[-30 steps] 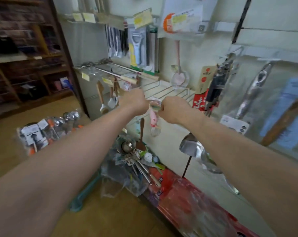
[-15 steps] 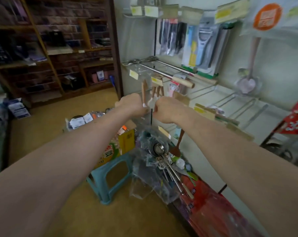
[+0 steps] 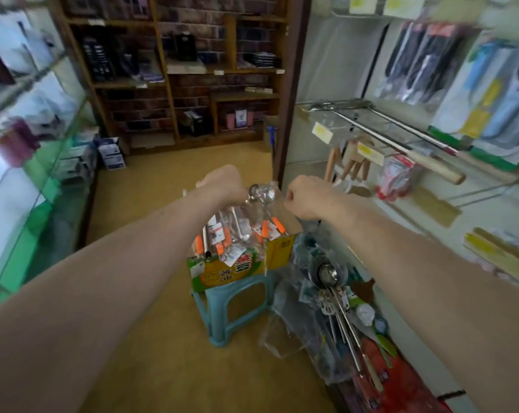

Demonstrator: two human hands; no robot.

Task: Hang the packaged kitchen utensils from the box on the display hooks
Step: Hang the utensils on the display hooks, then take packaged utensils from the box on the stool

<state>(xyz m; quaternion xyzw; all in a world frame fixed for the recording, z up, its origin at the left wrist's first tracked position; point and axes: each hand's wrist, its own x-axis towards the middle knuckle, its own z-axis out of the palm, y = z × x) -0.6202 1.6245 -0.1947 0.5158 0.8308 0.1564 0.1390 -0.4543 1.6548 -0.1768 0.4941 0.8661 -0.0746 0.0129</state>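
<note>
A yellow-green cardboard box (image 3: 237, 268) stands on a teal stool (image 3: 222, 317). Packaged utensils (image 3: 246, 231) with orange handles and round metal heads lie in it in clear bags. My left hand (image 3: 222, 183) hovers over the box's far left end, back towards me, its fingers hidden. Over the box's right corner my right hand (image 3: 307, 198) is curled into a fist with nothing showing in it. The display hooks (image 3: 380, 129) jut from the white wall panel on the right, carrying wooden-handled utensils (image 3: 350, 166) and a red-and-clear package (image 3: 397, 178).
A heap of bagged ladles and scoops (image 3: 333, 296) lies on the floor against the wall beside a red package (image 3: 401, 380). Peelers and knives (image 3: 491, 93) hang higher up. A glass counter (image 3: 28, 186) runs along the left; wooden shelves (image 3: 192, 76) stand behind.
Both hands have pulled back from the hooks, where they were together at a pink utensil, and dropped down left over the box. The view swung left with them.
</note>
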